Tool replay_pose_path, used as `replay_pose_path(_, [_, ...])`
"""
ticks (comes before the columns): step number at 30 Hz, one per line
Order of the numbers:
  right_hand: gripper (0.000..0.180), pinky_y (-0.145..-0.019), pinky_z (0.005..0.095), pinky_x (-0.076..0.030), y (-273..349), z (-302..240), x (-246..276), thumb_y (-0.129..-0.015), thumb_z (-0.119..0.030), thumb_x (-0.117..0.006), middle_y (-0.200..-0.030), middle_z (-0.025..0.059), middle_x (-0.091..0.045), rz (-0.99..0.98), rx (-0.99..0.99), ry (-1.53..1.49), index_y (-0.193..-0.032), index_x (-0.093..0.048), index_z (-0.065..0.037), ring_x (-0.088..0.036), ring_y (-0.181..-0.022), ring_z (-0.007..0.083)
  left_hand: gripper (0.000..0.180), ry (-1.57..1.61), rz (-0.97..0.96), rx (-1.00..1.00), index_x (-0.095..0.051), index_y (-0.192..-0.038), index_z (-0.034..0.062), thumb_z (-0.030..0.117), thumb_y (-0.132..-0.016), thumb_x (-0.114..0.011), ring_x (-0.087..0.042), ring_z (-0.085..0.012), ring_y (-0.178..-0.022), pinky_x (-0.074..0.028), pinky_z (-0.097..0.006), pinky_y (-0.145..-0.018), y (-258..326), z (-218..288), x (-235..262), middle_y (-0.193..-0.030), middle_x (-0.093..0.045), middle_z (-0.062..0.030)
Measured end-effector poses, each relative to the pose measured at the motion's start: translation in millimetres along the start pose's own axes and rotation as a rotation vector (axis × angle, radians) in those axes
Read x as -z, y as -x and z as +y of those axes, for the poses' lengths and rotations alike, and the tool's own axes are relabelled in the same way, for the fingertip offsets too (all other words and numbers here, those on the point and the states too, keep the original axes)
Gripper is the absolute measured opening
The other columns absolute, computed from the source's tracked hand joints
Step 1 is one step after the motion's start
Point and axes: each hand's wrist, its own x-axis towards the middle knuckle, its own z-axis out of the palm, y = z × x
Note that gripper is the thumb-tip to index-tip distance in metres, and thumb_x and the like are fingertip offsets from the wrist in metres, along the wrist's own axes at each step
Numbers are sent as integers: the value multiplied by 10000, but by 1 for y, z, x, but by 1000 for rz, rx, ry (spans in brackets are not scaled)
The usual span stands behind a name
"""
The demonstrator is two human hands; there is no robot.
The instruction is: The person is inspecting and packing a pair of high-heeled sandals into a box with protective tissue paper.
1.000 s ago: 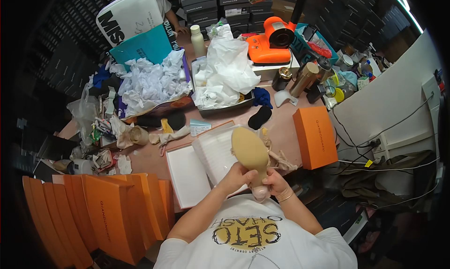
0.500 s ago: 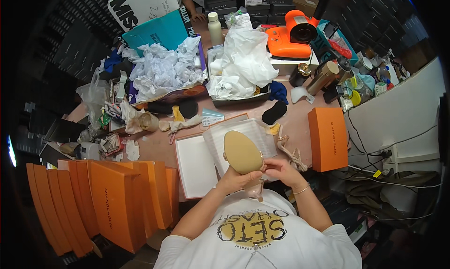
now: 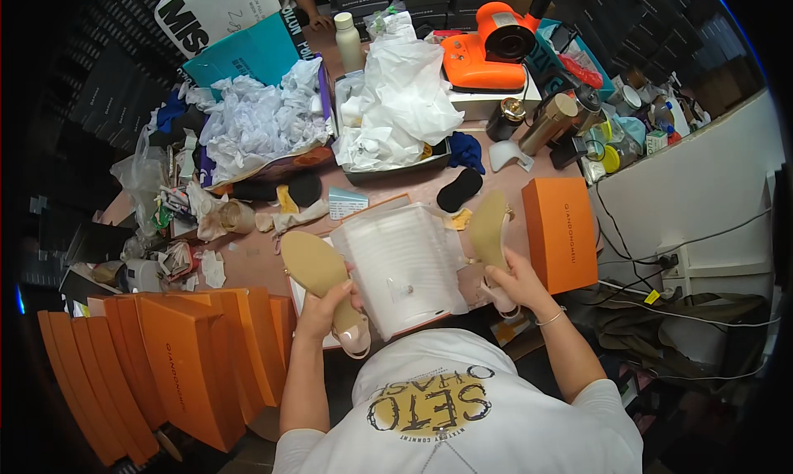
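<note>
My left hand (image 3: 325, 307) is closed round a heeled sandal (image 3: 315, 262), its tan sole turned up and a clear-looking heel part near my wrist. A matching sandal (image 3: 489, 228) is gripped in my right hand (image 3: 522, 282), tilted with its sole toward me. Between the two lies a translucent white packing sheet (image 3: 396, 263), over an open shoe box (image 3: 299, 294) whose rim shows at the left. Most of the straps are hidden behind the soles and my fingers.
Orange shoe boxes (image 3: 186, 366) stand at the left, another orange box (image 3: 562, 236) at the right. Behind are crumpled white paper (image 3: 264, 123), a paper-filled tray (image 3: 396, 172), an orange machine (image 3: 487, 52) and bottles (image 3: 349, 42). Another person's hand (image 3: 318, 18) shows at the far edge.
My hands have moved apart, each with a sandal; before, they were together at one upturned sole, while the other sandal lay at the right. The packing sheet between them is now fully exposed.
</note>
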Motion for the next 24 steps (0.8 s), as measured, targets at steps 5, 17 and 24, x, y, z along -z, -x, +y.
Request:
replay_pose_path(5, [292,-722,406,-495,-35,11,-121,-844,-162,-588,-845,188,-641,-253,102,211,-1089,-563,-4,-627,-777,351,255,-21,-317,297,-545,-1011,6,186,-840,-605,-607,-173,-696,-538,-337,-675,22,-20,7,-857,-580,-96])
replay_pose_path(17, [467,-1020,421,-349,-79,90,-160,-890,-182,-541,-1296,284,-462,13,124,151,-1256,-441,91,-435,-1217,409,352,48,-221,305,-521,-1109,-31,186,-847,-613,-640,-181,-771,-529,-308,-709,50,-47,8,-909,-627,-121])
replay_pose_path(24, [233,-789,423,-468,-130,48,-59,-818,-127,-589,-962,157,-613,205,289,556,-1033,-633,-48,-580,-921,354,288,-29,-194,417,-557,-1074,-39,152,-868,-622,-636,-163,-836,-529,-293,-762,39,-48,-6,-938,-638,-107])
